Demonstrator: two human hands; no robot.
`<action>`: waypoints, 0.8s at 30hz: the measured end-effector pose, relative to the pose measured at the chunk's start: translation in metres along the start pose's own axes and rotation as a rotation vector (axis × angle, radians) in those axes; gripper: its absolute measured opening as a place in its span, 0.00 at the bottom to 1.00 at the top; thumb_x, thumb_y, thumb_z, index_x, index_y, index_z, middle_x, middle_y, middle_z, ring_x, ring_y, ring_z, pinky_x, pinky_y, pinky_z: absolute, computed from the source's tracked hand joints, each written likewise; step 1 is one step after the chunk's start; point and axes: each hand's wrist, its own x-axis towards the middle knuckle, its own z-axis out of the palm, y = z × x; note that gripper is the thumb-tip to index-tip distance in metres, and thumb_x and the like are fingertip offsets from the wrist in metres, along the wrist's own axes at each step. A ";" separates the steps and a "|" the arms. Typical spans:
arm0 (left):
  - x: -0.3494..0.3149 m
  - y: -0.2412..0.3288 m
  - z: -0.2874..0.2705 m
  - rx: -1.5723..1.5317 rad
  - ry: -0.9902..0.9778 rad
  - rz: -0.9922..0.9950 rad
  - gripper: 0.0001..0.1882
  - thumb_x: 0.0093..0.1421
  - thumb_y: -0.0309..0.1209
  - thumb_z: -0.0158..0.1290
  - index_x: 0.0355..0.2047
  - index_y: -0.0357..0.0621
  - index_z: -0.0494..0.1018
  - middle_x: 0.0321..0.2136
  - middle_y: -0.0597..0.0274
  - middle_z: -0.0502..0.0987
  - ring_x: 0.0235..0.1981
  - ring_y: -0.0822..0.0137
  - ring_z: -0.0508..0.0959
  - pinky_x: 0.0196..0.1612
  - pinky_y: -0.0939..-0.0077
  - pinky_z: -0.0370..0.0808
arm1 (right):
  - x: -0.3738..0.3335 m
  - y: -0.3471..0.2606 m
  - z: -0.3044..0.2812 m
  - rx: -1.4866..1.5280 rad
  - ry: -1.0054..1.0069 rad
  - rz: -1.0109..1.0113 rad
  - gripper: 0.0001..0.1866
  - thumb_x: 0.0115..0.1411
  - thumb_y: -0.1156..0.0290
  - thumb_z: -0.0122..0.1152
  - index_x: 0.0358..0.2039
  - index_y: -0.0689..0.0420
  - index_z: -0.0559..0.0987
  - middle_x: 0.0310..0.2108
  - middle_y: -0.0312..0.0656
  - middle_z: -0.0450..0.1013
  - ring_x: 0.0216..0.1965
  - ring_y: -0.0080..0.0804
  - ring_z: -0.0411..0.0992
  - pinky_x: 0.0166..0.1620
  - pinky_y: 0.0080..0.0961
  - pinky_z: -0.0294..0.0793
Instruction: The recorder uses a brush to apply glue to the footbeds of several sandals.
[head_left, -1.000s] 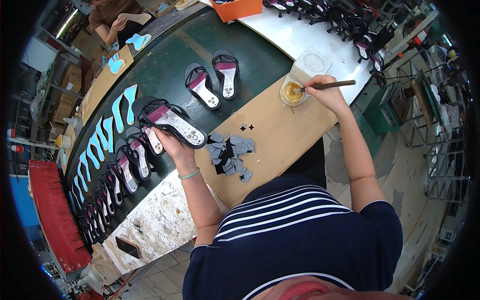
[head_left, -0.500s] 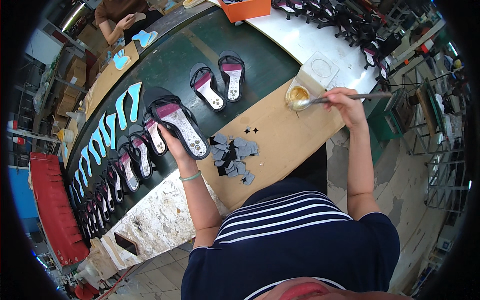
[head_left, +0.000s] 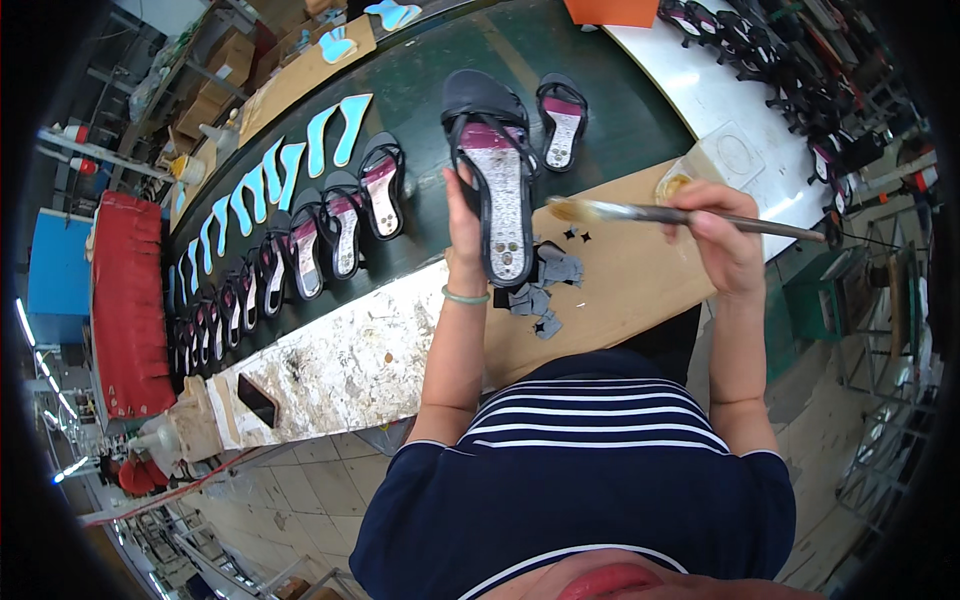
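Note:
My left hand (head_left: 463,225) grips a black strappy sandal (head_left: 508,205) from its left side, lifted with its toe away from me. Its footbed is purple toward the toe and pale, speckled toward the heel. My right hand (head_left: 725,240) is closed around the dark handle of a brush (head_left: 640,212). The brush lies level, bristles pointing left toward the sandal and apart from it. Just past my right hand, a glue cup (head_left: 675,185) is partly hidden by my fingers. Below the raised sandal, small grey pieces (head_left: 560,267) lie heaped on a cardboard sheet (head_left: 630,285).
Another sandal (head_left: 562,122) stands on the green table (head_left: 420,95). A row of sandals (head_left: 305,255) and several light-blue pieces (head_left: 285,170) line its left. A stained white board (head_left: 330,370) carries a dark phone-like slab (head_left: 257,400). Black heeled shoes (head_left: 740,50) stand far right.
The brush has left the glue cup and swung left toward the sandal. My left hand has raised the sandal and turned it more upright. The whole view has shifted.

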 end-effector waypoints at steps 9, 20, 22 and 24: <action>-0.019 0.006 0.022 0.073 -0.043 -0.034 0.33 0.70 0.59 0.27 0.58 0.46 0.63 0.39 0.61 0.77 0.34 0.73 0.78 0.36 0.79 0.78 | 0.057 0.043 0.042 -0.545 -0.051 -0.149 0.07 0.56 0.78 0.65 0.36 0.64 0.82 0.31 0.37 0.77 0.32 0.19 0.71 0.35 0.17 0.69; -0.025 0.003 0.023 0.112 -0.015 -0.050 0.37 0.69 0.60 0.26 0.54 0.40 0.67 0.39 0.60 0.78 0.35 0.71 0.79 0.37 0.78 0.79 | 0.079 0.036 0.032 -0.589 -0.157 0.087 0.06 0.56 0.77 0.65 0.35 0.63 0.83 0.29 0.34 0.76 0.31 0.16 0.71 0.34 0.14 0.69; -0.025 0.003 0.027 0.095 0.004 -0.044 0.37 0.69 0.60 0.25 0.54 0.40 0.68 0.38 0.60 0.78 0.34 0.71 0.79 0.37 0.78 0.79 | 0.080 0.033 0.032 -0.615 -0.156 0.115 0.06 0.56 0.77 0.65 0.35 0.64 0.83 0.29 0.34 0.76 0.31 0.16 0.71 0.34 0.14 0.69; -0.024 0.006 0.019 0.097 -0.082 -0.048 0.34 0.70 0.58 0.26 0.61 0.45 0.60 0.46 0.58 0.74 0.42 0.68 0.78 0.44 0.73 0.78 | 0.078 0.031 0.034 -0.618 -0.159 0.110 0.06 0.56 0.77 0.65 0.35 0.63 0.83 0.28 0.34 0.77 0.31 0.16 0.72 0.34 0.13 0.69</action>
